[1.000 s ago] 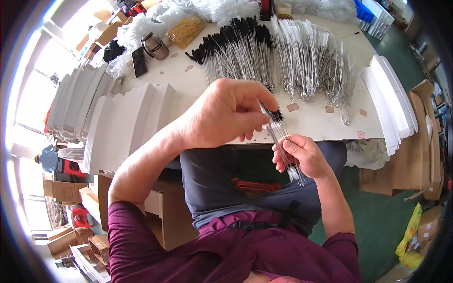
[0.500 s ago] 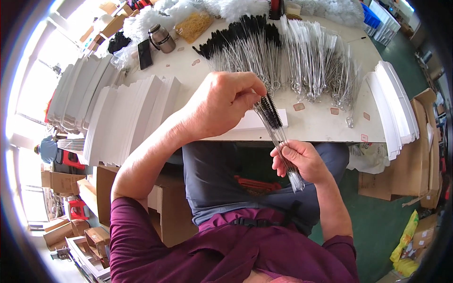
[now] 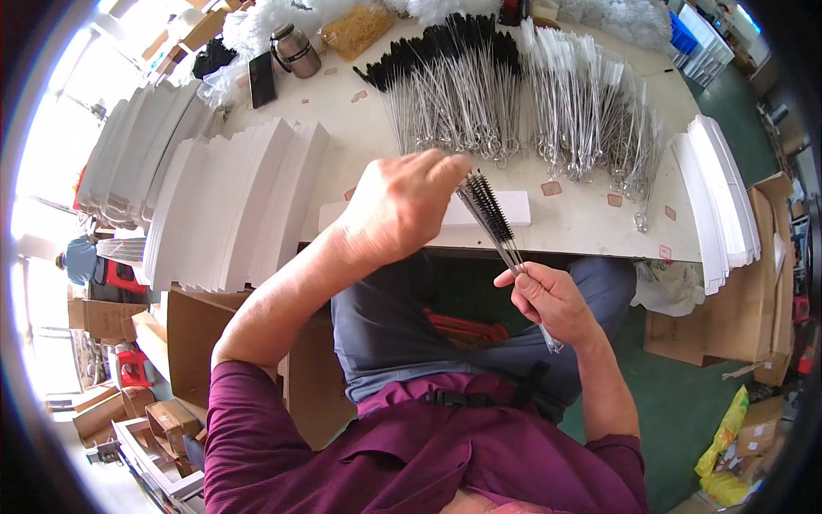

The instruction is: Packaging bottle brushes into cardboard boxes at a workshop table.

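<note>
Brushes (image 3: 490, 210), thin wire-stemmed and black-bristled, are resting above the table (image 3: 591, 227) edge; I am judging them light and springy. My right hand (image 3: 548, 295) is gripping the stems; my left hand (image 3: 402, 201) is pinching the bristles.

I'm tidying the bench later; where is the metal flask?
In the head view the metal flask stands at the table's far left, between the dark phone and the yellow bundle.

Metal flask (image 3: 295, 50), phone (image 3: 262, 79), cardboard boxes (image 3: 736, 308)
</note>
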